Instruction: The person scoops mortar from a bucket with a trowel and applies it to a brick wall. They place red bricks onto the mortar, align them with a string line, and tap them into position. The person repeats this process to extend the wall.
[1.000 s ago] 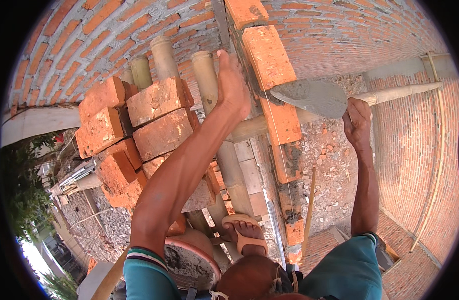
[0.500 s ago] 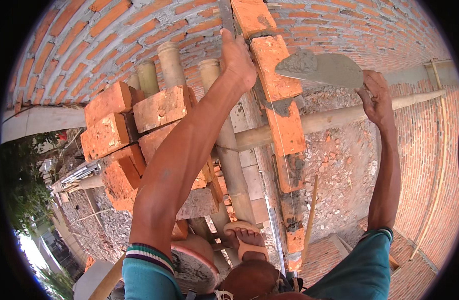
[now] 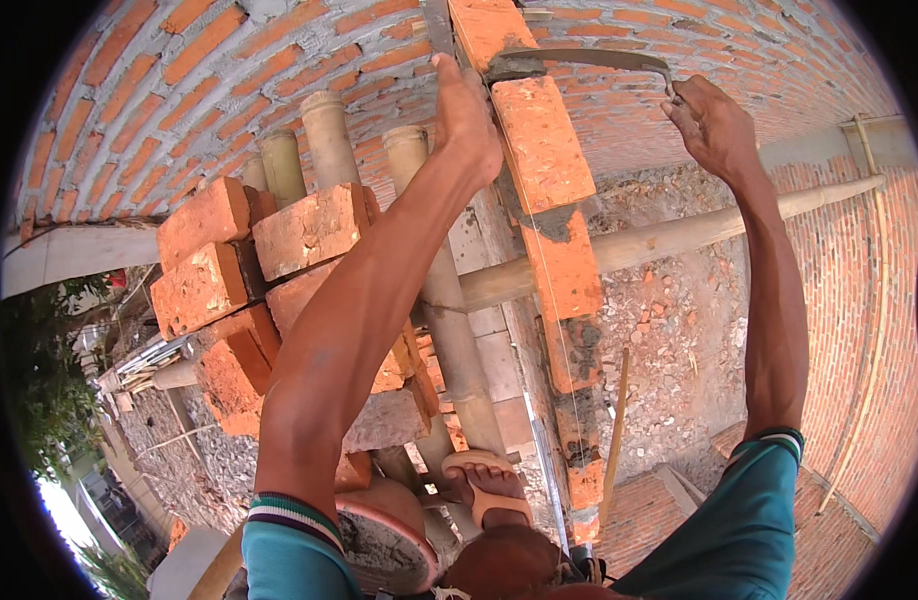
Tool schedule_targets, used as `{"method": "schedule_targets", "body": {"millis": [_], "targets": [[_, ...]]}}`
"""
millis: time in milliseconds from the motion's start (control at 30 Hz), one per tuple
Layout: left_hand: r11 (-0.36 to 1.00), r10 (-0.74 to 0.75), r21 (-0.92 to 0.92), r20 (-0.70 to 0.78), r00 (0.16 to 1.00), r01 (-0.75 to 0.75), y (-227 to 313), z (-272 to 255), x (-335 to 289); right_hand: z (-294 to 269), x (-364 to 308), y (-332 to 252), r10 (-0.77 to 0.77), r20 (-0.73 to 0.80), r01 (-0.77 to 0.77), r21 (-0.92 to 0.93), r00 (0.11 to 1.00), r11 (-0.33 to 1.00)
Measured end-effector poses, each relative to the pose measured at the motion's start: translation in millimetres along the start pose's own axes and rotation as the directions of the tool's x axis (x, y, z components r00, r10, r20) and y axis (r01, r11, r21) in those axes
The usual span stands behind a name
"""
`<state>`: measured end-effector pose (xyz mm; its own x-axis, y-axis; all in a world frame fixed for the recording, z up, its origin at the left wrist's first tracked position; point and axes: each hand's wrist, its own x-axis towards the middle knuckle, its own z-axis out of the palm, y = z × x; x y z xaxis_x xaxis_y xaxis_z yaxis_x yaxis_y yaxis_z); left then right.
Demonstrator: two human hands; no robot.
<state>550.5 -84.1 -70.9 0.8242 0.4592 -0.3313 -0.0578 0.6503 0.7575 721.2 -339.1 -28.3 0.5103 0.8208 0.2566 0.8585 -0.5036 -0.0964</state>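
Note:
My right hand (image 3: 717,125) is closed round the bent handle of a trowel (image 3: 599,58). The blade is turned on edge, its tip in grey mortar (image 3: 516,68) at the joint between two orange bricks of a narrow brick wall. The nearer of these is a brick (image 3: 544,145) with a mortar joint at its lower end. To the left of the wall, my left hand (image 3: 467,125) grips a narrow grey board (image 3: 438,25), thumb on one side; most of its fingers are hidden. A thin string line (image 3: 549,275) runs along the wall.
Stacked bricks (image 3: 204,290) stand left, beside upright bamboo poles (image 3: 329,140). A mortar bucket (image 3: 389,535) is near my foot (image 3: 494,490), which rests on bamboo. A horizontal pole (image 3: 659,240) passes by the wall above rubble ground (image 3: 669,350). Brick walls (image 3: 839,290) surround the place.
The trowel has swung left and farther away, from lying flat with mortar on it to edgewise at the brick joint. My left hand stays at the board.

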Motion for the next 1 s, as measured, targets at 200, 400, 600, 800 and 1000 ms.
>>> {"method": "schedule_targets", "body": {"millis": [200,400,600,800,1000], "targets": [[0.997,0.064,0.049,0.014,0.998,-0.064,6.4,4.5,-9.6,-6.1,5.1,1.9,0.044,-0.037,-0.042,0.035,0.998,0.999],[0.996,0.091,0.011,0.042,0.995,-0.091,5.1,2.5,-3.5,4.5,0.2,-17.7,0.079,-0.035,-0.082,-0.077,0.996,0.994],[0.992,0.123,-0.022,0.082,0.989,-0.122,11.5,-2.6,-6.0,-2.6,-11.3,-26.5,0.041,-0.111,-0.042,-0.005,0.993,0.999],[0.997,0.074,-0.026,0.027,0.997,-0.073,12.6,0.1,-13.0,-50.6,-17.5,-47.7,0.415,0.559,-0.66,0.355,0.718,0.662],[0.997,0.07,-0.014,0.029,0.997,-0.07,14.9,7.0,-9.0,-41.2,5.2,-71.2,0.047,0.47,-0.175,0.234,0.881,0.956]]}}
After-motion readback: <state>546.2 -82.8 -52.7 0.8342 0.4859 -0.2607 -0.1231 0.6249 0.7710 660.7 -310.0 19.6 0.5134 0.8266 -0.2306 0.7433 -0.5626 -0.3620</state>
